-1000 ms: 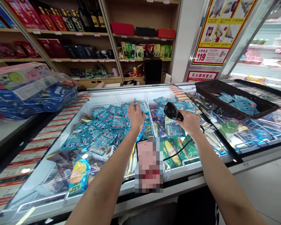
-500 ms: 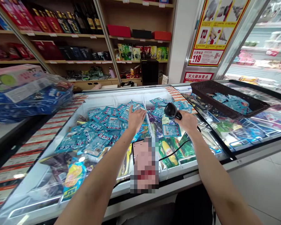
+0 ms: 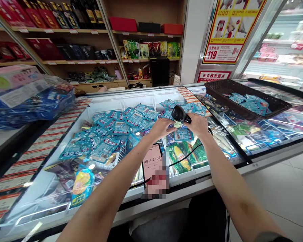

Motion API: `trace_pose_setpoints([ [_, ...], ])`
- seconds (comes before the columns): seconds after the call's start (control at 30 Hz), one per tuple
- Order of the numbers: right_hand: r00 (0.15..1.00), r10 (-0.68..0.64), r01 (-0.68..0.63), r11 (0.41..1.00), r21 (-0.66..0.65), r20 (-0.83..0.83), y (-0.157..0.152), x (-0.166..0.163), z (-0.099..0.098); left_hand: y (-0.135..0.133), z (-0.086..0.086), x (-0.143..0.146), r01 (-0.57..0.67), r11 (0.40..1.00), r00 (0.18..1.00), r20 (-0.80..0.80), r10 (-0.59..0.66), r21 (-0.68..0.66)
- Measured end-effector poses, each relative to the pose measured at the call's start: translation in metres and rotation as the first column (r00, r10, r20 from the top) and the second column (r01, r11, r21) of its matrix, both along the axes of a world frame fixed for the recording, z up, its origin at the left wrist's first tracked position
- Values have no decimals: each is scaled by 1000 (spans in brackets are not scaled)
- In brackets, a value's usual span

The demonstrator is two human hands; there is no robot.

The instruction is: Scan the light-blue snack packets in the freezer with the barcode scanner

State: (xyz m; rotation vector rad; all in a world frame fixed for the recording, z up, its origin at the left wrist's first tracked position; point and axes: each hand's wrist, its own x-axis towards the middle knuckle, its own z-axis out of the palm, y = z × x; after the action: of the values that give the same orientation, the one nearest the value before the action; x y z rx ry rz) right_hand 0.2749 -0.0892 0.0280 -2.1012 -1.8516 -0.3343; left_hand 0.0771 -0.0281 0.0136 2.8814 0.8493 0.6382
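Observation:
My right hand (image 3: 199,123) is closed round the handle of a black barcode scanner (image 3: 178,113), held over the open chest freezer (image 3: 166,198). My left hand (image 3: 161,128) is just left of it, its fingers pinched on a small pale packet (image 3: 177,125) right under the scanner's head. Below both hands lies a heap of blue snack packets (image 3: 111,132) in the freezer's left bin. The scanner's black cable (image 3: 189,155) runs down towards a phone (image 3: 153,160) showing a timer, propped at the freezer's near edge.
A black basket (image 3: 244,101) holding blue packets sits on the glass lid at the right. Wrapped blue boxes (image 3: 27,97) are stacked on the left counter. Green and yellow packs (image 3: 184,156) fill the near right bin. Shelves of boxed goods (image 3: 65,50) line the back wall.
My left hand left the blue packets in the left bin and moved right, up to the scanner. The right hand and scanner drew slightly nearer and lower.

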Motion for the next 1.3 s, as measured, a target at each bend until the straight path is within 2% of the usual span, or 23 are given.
trace_pose_setpoints([
  [0.1, 1000, 2, -2, 1000, 15, 0, -3, -1, 3, -7, -1, 17, 92, 994, 996, 1, -92, -52],
  [0.23, 1000, -20, 20, 1000, -2, -10, -4, 0, 6, -8, -2, 24, 98, 993, 994, -45, -101, -61],
  [0.47, 1000, -25, 25, 1000, 13, -3, -2, 1, 3, -5, -1, -5, -130, 986, 989, -84, 121, -103],
  [0.63, 1000, -30, 30, 999, 20, -3, -2, 0, 3, -2, -1, -26, -186, 975, 977, -129, 170, -125],
  [0.73, 1000, -32, 32, 999, 23, 0, -2, -1, 3, 0, 0, -30, -162, 982, 982, -112, 150, -102],
  [0.83, 1000, -16, 16, 1000, 26, 6, -2, -2, 4, 4, 0, -30, -63, 996, 996, -73, 59, -58],
  [0.93, 1000, -2, 1, 1000, 18, 10, -3, -2, 5, 9, 1, -30, 24, 994, 995, -91, -34, -109],
  [1.0, 1000, 7, -8, 1000, 10, 13, -3, -3, 6, 14, 0, -33, 32, 990, 996, -80, -43, -138],
  [1.07, 999, 26, -26, 1000, 15, 19, -3, -3, 6, 17, -2, -37, -2, 989, 1000, -25, -2, -145],
  [1.17, 998, 53, -54, 998, 35, 29, -2, -4, 5, 21, -10, -47, -149, 969, 973, 145, 179, -194],
  [1.23, 996, 83, -84, 996, 42, 36, -2, -4, 4, 22, -15, -52, -251, 931, 902, 284, 325, -266],
  [1.3, 990, 132, -134, 990, 40, 47, -3, -5, 4, 22, -18, -56, -291, 893, 821, 389, 418, -343],
])
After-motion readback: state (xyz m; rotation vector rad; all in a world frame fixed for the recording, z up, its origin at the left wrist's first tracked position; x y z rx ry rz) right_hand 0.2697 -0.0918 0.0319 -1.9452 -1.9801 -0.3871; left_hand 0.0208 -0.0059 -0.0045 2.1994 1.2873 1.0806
